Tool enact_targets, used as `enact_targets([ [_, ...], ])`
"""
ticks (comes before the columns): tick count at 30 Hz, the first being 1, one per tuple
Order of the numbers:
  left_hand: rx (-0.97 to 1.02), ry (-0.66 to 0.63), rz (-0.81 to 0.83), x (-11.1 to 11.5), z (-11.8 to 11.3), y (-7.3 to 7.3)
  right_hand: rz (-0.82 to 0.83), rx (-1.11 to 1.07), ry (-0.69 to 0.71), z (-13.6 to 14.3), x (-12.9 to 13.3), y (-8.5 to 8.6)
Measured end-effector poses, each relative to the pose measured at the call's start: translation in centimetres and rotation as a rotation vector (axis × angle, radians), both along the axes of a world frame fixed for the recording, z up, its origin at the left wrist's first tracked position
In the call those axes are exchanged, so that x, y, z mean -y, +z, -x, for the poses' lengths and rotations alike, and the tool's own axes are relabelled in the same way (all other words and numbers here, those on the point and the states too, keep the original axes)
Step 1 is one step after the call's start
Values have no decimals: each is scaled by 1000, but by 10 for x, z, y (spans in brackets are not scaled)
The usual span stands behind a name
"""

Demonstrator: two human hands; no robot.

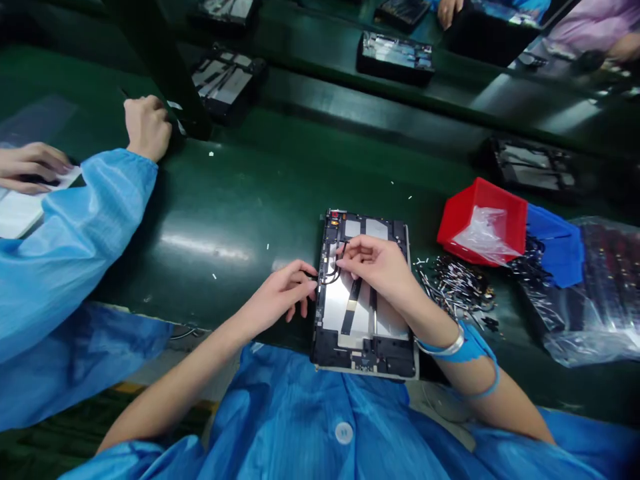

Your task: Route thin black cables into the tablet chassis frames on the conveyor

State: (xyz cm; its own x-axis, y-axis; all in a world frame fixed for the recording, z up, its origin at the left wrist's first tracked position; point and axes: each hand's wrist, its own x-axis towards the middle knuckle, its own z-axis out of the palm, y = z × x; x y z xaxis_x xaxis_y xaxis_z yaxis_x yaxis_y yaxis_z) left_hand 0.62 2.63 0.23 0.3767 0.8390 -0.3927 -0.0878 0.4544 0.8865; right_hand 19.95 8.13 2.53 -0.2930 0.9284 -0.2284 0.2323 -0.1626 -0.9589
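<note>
An opened tablet (330, 313) with silvery battery plates and dark flat ribbons lies at the table's front edge, before my body. A thin black cable (331, 280) curves in a loop over its left side. My right hand (377, 267), above the tablet's upper middle, pinches this cable between thumb and fingertips. At the tablet's left edge, my left hand (287, 293) has thumb and index finger closed around the cable's other end. The fingertips partly cover both cable ends.
To the right are a red bin (453, 217) holding a clear bag, a blue bin (570, 250), a pile of small black cables (460, 283) and plastic-wrapped parts (595, 293). More opened tablets (397, 53) sit along the line behind. A co-worker's sleeve (110, 200) reaches in at left.
</note>
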Motion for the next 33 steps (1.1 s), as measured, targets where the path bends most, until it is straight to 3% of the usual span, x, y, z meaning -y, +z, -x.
enact_targets([
  [8, -196, 110, -221, -2, 1, 4, 75, -115, -36, -20, -1, 10],
  [13, -333, 198, -328, 12, -3, 4, 59, -115, -50, -24, 4, 11],
  [18, -408, 185, -617, 39, -14, 14, -153, 20, 25, -19, 33, 28],
  [22, -403, 209, -690, 50, -19, 11, -399, 62, 109, -15, 55, 37],
  [25, -437, 293, -701, 53, -17, 4, -449, 86, 119, -16, 62, 34],
  [29, -366, 213, -688, 56, -13, 4, -409, 126, 64, -16, 68, 30],
  [33, -407, 69, -841, 59, -17, 14, -481, 62, 120, -10, 78, 33],
])
